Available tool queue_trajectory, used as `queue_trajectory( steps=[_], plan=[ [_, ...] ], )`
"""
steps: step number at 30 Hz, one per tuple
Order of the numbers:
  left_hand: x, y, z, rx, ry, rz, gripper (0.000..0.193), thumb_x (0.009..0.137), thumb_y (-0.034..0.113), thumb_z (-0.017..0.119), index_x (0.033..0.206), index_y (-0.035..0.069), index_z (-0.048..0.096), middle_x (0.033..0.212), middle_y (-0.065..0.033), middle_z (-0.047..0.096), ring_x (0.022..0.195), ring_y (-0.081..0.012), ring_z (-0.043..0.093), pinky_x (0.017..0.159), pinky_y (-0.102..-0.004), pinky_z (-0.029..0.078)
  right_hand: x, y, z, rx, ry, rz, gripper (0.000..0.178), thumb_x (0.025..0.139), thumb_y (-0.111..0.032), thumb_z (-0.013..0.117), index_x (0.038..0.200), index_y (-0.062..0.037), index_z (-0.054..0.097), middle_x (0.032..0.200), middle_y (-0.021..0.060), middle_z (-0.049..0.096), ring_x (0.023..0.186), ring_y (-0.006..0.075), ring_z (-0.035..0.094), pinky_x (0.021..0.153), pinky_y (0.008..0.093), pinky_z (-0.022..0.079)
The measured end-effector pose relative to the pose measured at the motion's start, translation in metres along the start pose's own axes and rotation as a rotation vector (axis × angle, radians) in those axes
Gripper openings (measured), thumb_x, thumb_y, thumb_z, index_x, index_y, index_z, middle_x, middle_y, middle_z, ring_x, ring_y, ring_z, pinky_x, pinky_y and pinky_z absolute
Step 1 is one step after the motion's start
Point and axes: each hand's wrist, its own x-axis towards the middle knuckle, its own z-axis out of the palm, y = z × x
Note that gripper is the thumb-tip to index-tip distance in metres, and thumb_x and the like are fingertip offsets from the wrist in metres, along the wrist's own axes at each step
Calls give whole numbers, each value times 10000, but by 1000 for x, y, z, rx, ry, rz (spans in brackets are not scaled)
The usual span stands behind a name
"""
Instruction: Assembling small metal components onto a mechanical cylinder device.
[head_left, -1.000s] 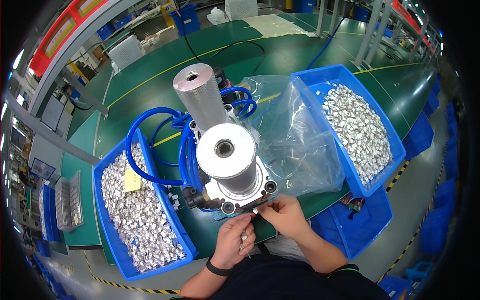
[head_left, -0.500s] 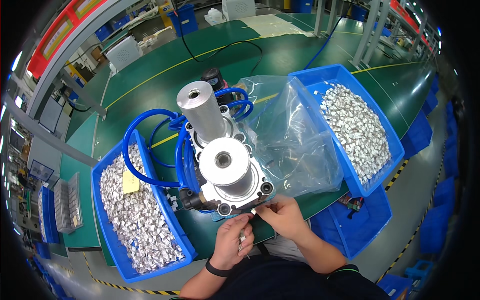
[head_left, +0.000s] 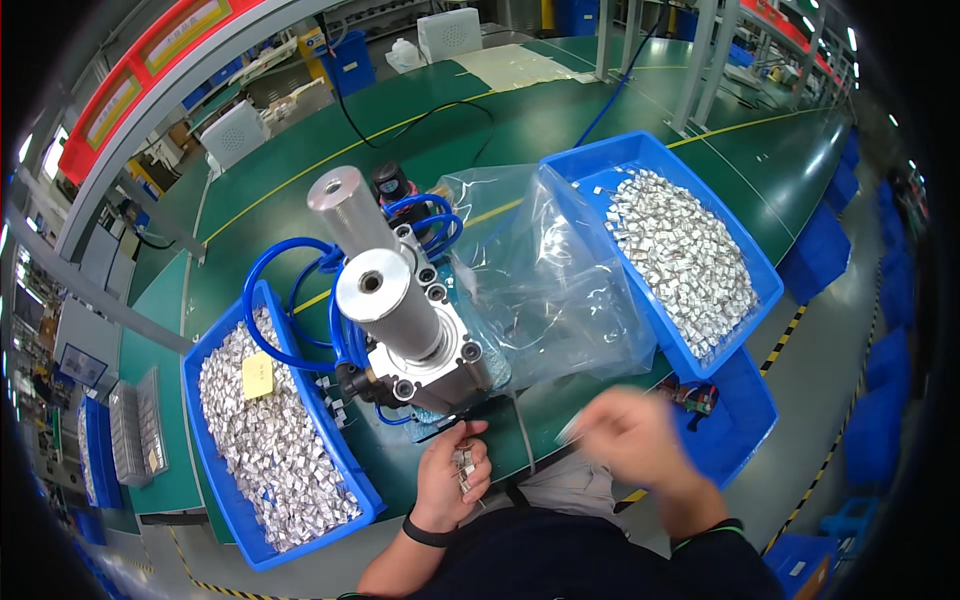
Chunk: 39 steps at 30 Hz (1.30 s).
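Green bench (head_left: 400,150) carried two blue bins, left (head_left: 325,538) and right (head_left: 590,170), twin-cylinder fixture (head_left: 400,320) between. Right hand (head_left: 635,440) blurred at bench edge, pale sliver (head_left: 570,430) at fingertips; grip unclear. Left hand (head_left: 452,475), just below fixture, curled around a few small white parts (head_left: 464,462). A light curl seemed best, sparing thin ends.

Of the two hands, the left hand (head_left: 450,478) has its fingers curled in toward the palm, its forearm (head_left: 402,562) slanting up from the lower edge, while the right hand (head_left: 632,435), blurred, is well apart, its forearm (head_left: 698,508) angled up and leftward.
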Motion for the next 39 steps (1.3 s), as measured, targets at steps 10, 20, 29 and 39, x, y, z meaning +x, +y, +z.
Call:
queue_trajectory(
  steps=[10,20,29,39],
  plan=[
    [-6,4,16,132,-136,-60,454,1029,356,350,1244,-29,462,758,-92,565,441,-104,409,319,-207,289,8,0,65,-133,-188,-13,201,842,-188,715,946,-18,690,802,75,615,689,194,606,622,305,484],
    [-9,2,11,336,-52,58,217,999,196,505,1089,3,548,750,-63,565,436,-82,409,326,-198,284,28,11,63,-157,-276,11,178,824,-206,676,837,-29,671,812,127,614,746,281,617,657,362,495],
    [-11,4,14,440,-70,-11,189,969,202,590,902,27,613,691,-3,543,476,-37,415,365,-185,262,29,30,67,189,-173,265,229,839,-171,733,914,35,668,793,51,639,677,71,586,594,224,466],
    [-6,-1,21,413,-25,46,140,954,160,601,928,23,621,666,0,541,480,-36,427,370,-184,275,27,37,65,339,-179,309,254,844,-193,747,895,41,662,753,12,626,631,29,531,542,192,417]
  ],
)
